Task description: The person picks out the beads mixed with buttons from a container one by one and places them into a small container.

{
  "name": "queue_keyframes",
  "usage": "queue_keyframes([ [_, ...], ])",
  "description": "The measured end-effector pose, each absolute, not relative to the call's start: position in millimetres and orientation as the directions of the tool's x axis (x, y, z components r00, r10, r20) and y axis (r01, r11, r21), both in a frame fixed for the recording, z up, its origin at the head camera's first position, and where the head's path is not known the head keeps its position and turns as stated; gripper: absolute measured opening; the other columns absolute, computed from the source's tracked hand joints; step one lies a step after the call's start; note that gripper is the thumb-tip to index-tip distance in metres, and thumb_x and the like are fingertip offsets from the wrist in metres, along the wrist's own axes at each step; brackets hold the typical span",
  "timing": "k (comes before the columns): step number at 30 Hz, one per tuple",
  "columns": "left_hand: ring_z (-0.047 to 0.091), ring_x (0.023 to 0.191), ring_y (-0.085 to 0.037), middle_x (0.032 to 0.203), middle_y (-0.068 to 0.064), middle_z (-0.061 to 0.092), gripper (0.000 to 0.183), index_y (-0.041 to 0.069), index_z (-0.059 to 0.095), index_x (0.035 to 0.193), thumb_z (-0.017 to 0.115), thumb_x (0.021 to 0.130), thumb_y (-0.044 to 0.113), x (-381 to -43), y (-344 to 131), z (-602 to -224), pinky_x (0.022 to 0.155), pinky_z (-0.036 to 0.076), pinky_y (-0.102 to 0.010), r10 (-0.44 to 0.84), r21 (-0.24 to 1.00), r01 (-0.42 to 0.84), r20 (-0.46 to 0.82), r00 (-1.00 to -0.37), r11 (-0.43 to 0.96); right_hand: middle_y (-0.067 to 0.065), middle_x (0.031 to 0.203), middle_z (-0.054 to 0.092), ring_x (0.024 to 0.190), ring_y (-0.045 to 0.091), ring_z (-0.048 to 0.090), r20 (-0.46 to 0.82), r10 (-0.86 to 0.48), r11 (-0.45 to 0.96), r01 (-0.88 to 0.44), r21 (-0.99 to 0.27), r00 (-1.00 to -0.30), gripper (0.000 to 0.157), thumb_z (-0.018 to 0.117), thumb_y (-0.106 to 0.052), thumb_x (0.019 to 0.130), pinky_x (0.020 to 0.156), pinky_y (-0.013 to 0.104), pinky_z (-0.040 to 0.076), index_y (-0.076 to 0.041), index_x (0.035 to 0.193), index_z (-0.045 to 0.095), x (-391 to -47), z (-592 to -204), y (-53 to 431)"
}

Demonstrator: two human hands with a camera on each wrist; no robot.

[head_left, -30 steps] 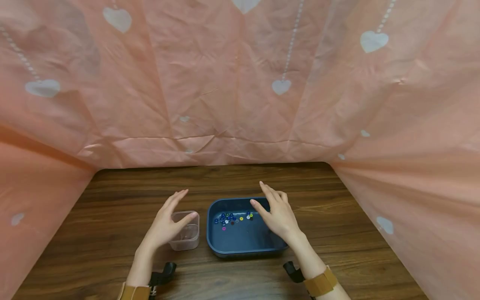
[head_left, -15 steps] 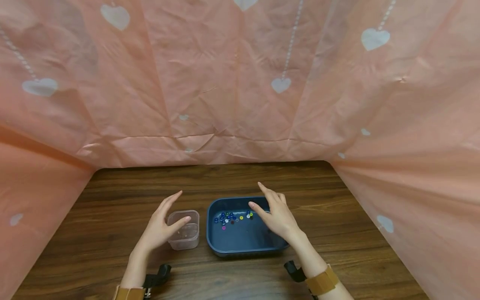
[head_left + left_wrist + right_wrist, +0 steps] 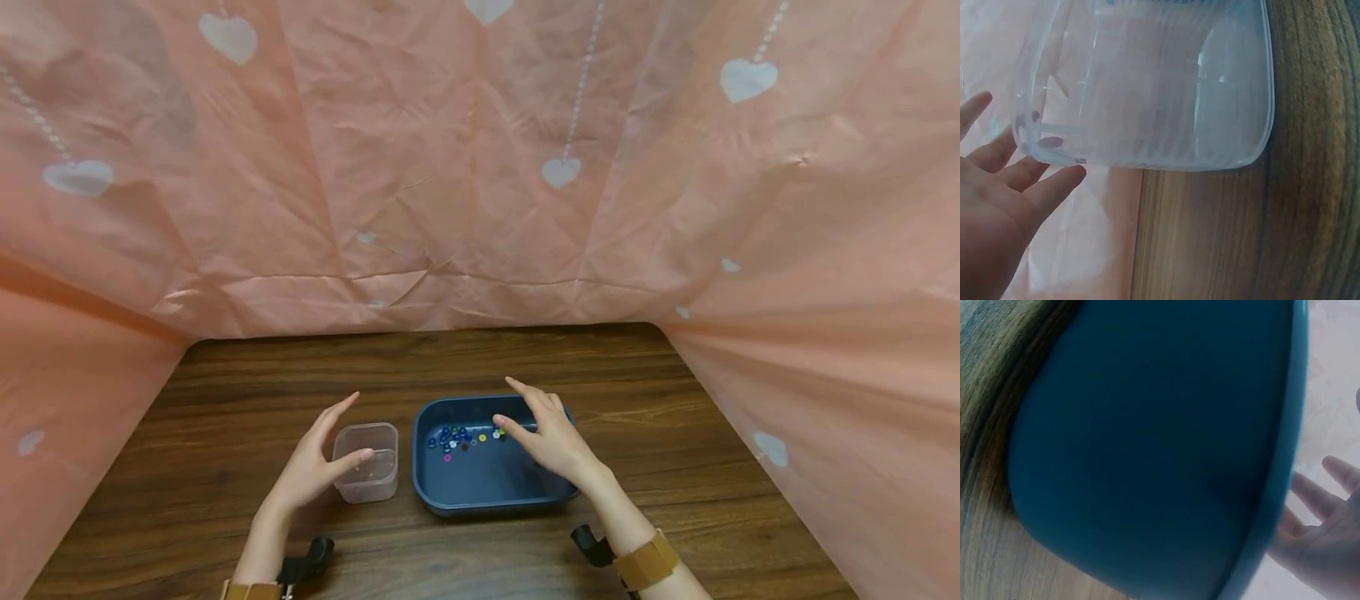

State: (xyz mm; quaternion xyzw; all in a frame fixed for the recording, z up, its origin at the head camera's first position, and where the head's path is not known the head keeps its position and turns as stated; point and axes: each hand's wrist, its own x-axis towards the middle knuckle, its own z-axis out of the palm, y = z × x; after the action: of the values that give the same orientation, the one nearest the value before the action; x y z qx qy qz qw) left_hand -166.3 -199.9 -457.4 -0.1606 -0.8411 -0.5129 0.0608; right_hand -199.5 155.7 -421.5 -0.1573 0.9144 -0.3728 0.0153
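My left hand [image 3: 303, 471] hovers at the left side of a clear plastic container [image 3: 381, 492], fingers spread and thumb reaching over its rim. In the left wrist view the fingers [image 3: 1054, 187] show beyond the container's wall. A dark blue rectangular tray [image 3: 487, 492] stands to the container's right. Several small round bead-like pieces [image 3: 455, 437], mostly blue with some yellow, white, pink and dark ones, lie scattered in its far left and middle. My right hand [image 3: 555, 446] is above the tray's right side, fingers extended and holding nothing. The tray's outer wall [image 3: 1147, 456] fills most of the right wrist view.
Both containers stand on a brown wood-grain table [image 3: 465, 550]. A pink curtain [image 3: 450, 208] with white hearts encloses the back and sides. Each wrist wears a brown strap [image 3: 645, 560] with a black camera mount [image 3: 592, 546].
My left hand has moved left and lower, uncovering more of the clear container. The right hand has lowered slightly toward the tray. The tray and its pieces stay put.
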Motion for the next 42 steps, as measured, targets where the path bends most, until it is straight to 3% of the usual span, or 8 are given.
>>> queue_keyframes([
  [11, 0.017, 0.14, -0.053, 0.154, -0.02, 0.028, 0.079, 0.015, 0.033, 0.152, 0.074, 0.085, 0.012, -168.2, -206.8, -467.8, 0.095, 0.014, -0.08, 0.257, 0.87, 0.342, 0.26, -0.931, 0.356, 0.005, 0.155, 0.036, 0.137, 0.036, 0.033, 0.065, -0.335, 0.651, -0.281, -0.705, -0.94, 0.072, 0.058, -0.054, 0.093, 0.099, 0.063, 0.035, -0.025, 0.153, 0.033, -202.0, -424.5, 157.4],
  [21, 0.017, 0.14, -0.052, 0.154, -0.022, 0.028, 0.086, 0.014, 0.031, 0.153, 0.077, 0.081, 0.007, -161.9, -211.2, -478.0, 0.1, 0.014, -0.076, 0.266, 0.885, 0.339, 0.26, -0.928, 0.319, 0.008, 0.145, 0.048, 0.124, 0.035, 0.047, 0.084, -0.373, 0.626, -0.318, -0.712, -0.924, 0.065, 0.063, -0.041, 0.095, 0.092, 0.051, 0.045, -0.018, 0.15, 0.039, -206.2, -430.3, 159.8],
  [23, 0.018, 0.14, -0.049, 0.154, -0.023, 0.028, 0.088, 0.013, 0.031, 0.153, 0.079, 0.08, 0.006, -160.7, -212.0, -480.3, 0.103, 0.017, -0.071, 0.264, 0.887, 0.339, 0.262, -0.928, 0.314, 0.008, 0.143, 0.049, 0.123, 0.034, 0.049, 0.09, -0.374, 0.623, -0.322, -0.713, -0.923, 0.063, 0.065, -0.039, 0.094, 0.091, 0.05, 0.045, -0.017, 0.149, 0.041, -207.1, -431.7, 161.0],
  [26, 0.021, 0.139, -0.044, 0.153, -0.026, 0.029, 0.091, 0.012, 0.03, 0.153, 0.08, 0.078, 0.004, -158.8, -212.6, -483.0, 0.112, 0.027, -0.045, 0.263, 0.886, 0.348, 0.273, -0.925, 0.307, 0.008, 0.14, 0.052, 0.12, 0.034, 0.051, 0.093, -0.378, 0.613, -0.324, -0.72, -0.921, 0.062, 0.067, -0.036, 0.093, 0.09, 0.048, 0.045, -0.017, 0.147, 0.043, -208.1, -433.5, 162.8],
  [28, 0.024, 0.139, -0.042, 0.151, -0.03, 0.03, 0.093, 0.01, 0.029, 0.153, 0.081, 0.076, 0.003, -158.4, -213.1, -484.7, 0.108, 0.03, -0.026, 0.266, 0.882, 0.364, 0.289, -0.92, 0.299, 0.009, 0.139, 0.052, 0.119, 0.034, 0.051, 0.094, -0.386, 0.604, -0.328, -0.726, -0.918, 0.062, 0.068, -0.035, 0.093, 0.09, 0.048, 0.046, -0.016, 0.146, 0.044, -209.6, -435.0, 163.8],
  [30, 0.026, 0.137, -0.043, 0.15, -0.032, 0.03, 0.095, 0.009, 0.029, 0.153, 0.082, 0.075, 0.002, -158.7, -213.8, -486.3, 0.101, 0.029, -0.013, 0.271, 0.885, 0.371, 0.297, -0.915, 0.28, 0.01, 0.139, 0.052, 0.118, 0.035, 0.051, 0.09, -0.397, 0.593, -0.33, -0.734, -0.913, 0.062, 0.069, -0.034, 0.092, 0.09, 0.05, 0.045, -0.015, 0.146, 0.045, -211.6, -436.6, 164.5],
  [37, 0.032, 0.131, -0.054, 0.148, -0.037, 0.028, 0.099, -0.002, 0.022, 0.152, 0.082, 0.073, -0.001, -159.5, -216.3, -492.6, 0.095, 0.038, -0.017, 0.308, 0.917, 0.335, 0.261, -0.915, 0.218, 0.011, 0.139, 0.052, 0.117, 0.036, 0.053, 0.052, -0.419, 0.577, -0.311, -0.755, -0.906, 0.062, 0.07, -0.034, 0.091, 0.091, 0.049, 0.047, -0.015, 0.145, 0.045, -218.5, -441.3, 166.0],
  [42, 0.03, 0.132, -0.055, 0.148, -0.038, 0.026, 0.101, -0.001, 0.019, 0.153, 0.082, 0.073, -0.001, -159.3, -217.3, -495.0, 0.096, 0.037, -0.015, 0.313, 0.928, 0.318, 0.248, -0.917, 0.196, 0.013, 0.139, 0.053, 0.117, 0.036, 0.053, 0.054, -0.441, 0.577, -0.329, -0.747, -0.896, 0.063, 0.071, -0.033, 0.091, 0.089, 0.048, 0.048, -0.01, 0.144, 0.046, -223.2, -446.1, 166.1],
])
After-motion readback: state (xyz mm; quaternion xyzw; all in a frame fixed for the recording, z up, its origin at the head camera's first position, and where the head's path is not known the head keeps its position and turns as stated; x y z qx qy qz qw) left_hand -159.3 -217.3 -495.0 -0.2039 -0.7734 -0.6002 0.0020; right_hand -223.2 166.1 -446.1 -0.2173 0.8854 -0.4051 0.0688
